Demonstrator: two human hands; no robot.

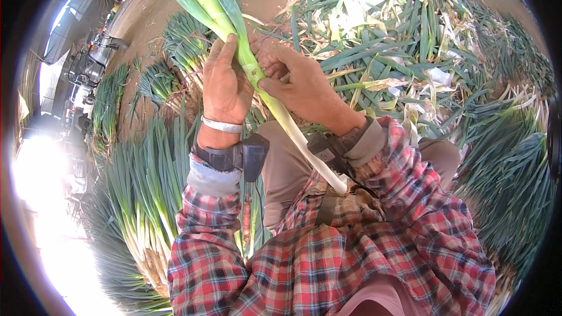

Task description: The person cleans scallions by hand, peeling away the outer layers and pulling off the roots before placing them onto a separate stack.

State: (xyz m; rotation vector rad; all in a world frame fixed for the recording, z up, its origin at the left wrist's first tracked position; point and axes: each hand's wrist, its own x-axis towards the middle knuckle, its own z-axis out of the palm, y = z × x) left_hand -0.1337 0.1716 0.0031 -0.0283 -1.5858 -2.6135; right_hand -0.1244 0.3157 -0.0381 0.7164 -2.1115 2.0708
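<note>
Leek [275,105], smooth white shaft grading to flat green leaves, held slantwise above the lap. Left hand [225,85] wraps the stalk, fingers closed; right hand [298,85] pinches its outer skin. Bundled leeks [140,199] lie left, trimmed leaves [410,41] right.

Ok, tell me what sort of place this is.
Probably a farm sorting or packing area under a shade roof. Bundled green onions lie on bare dirt ground, beside a heap of trimmed leaves, and both hands hold one stalk.

long green-white leek [275,105], slanted upright
</note>
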